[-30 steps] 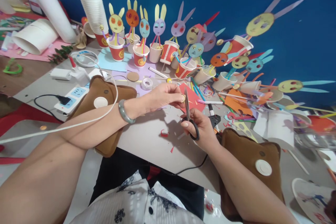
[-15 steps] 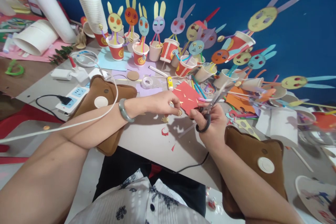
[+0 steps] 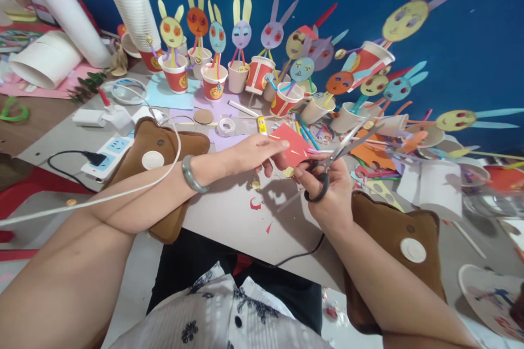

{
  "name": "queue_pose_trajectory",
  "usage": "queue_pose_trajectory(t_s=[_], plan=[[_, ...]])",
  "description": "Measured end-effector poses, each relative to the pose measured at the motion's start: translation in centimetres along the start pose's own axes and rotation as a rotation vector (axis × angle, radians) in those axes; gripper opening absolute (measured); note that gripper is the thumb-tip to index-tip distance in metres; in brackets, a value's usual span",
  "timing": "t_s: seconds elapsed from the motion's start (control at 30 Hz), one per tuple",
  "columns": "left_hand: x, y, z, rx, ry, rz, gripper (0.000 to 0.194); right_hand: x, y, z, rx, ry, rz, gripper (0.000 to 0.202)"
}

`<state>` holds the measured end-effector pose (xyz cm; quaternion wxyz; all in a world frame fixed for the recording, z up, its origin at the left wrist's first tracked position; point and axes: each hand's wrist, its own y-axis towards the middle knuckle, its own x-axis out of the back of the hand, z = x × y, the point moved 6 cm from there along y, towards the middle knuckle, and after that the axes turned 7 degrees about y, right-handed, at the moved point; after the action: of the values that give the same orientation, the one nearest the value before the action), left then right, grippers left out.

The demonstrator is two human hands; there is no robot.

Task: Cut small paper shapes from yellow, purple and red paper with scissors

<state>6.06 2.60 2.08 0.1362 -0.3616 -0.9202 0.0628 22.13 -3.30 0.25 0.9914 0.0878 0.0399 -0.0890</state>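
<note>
My right hand (image 3: 332, 191) has its fingers in the black handles of the scissors (image 3: 323, 177), whose blades point up and to the right, slightly apart. My left hand (image 3: 257, 154) reaches over the near left edge of the red paper (image 3: 290, 144), fingers spread and partly curled, with nothing visible between them. Thin pale slivers lie on the red paper. A small yellow piece (image 3: 289, 172) shows between the two hands. Below them a small round piece (image 3: 255, 183) and red scraps (image 3: 255, 204) lie on the table (image 3: 241, 223).
Paper cups with rabbit-faced figures (image 3: 213, 82) line the blue wall. Brown cushions (image 3: 393, 251) flank the work spot. Stacked cups (image 3: 135, 13), a power strip (image 3: 109, 157), a tape roll (image 3: 225, 126) and a glue stick (image 3: 261, 125) are around. A white cable crosses my left arm.
My left hand has opened from its pinch and moved up over the red paper. A yellow piece now shows by my right fingers. The view has shifted slightly.
</note>
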Motion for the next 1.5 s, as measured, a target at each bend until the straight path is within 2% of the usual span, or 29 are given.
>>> queue_pose_trajectory(t_s=[0.07,0.23,0.4,0.6,0.83,1.1,1.3,1.5], plan=[[0.2,0.1,0.1,0.001,-0.064,-0.045,0.048,0.5,0.2,-0.5,-0.002,0.034,-0.036,0.043],[-0.8,0.2,0.0,-0.080,-0.058,0.067,0.021,0.7,0.4,-1.1,-0.034,0.043,-0.057,0.043],[-1.0,0.2,-0.2,-0.108,-0.043,0.079,0.016,0.3,0.2,-0.7,-0.018,-0.011,-0.026,0.044],[-0.4,0.0,-0.4,-0.115,-0.141,0.016,0.016,-0.3,-0.4,0.5,0.019,-0.051,0.006,0.040],[0.9,-0.3,-0.8,-0.191,-0.323,-0.112,0.021,-1.4,-0.7,0.9,0.079,-0.244,0.224,0.050],[0.6,-0.3,-0.8,-0.212,-0.392,-0.053,0.023,-2.1,-1.0,0.4,0.016,-0.287,0.288,0.051],[0.2,-0.1,-0.4,-0.194,-0.413,-0.038,0.030,-2.4,-1.2,0.1,-0.003,-0.260,0.288,0.051],[0.2,-0.1,-0.3,-0.181,-0.416,-0.041,0.028,-2.2,-1.2,0.0,-0.001,-0.280,0.273,0.049]])
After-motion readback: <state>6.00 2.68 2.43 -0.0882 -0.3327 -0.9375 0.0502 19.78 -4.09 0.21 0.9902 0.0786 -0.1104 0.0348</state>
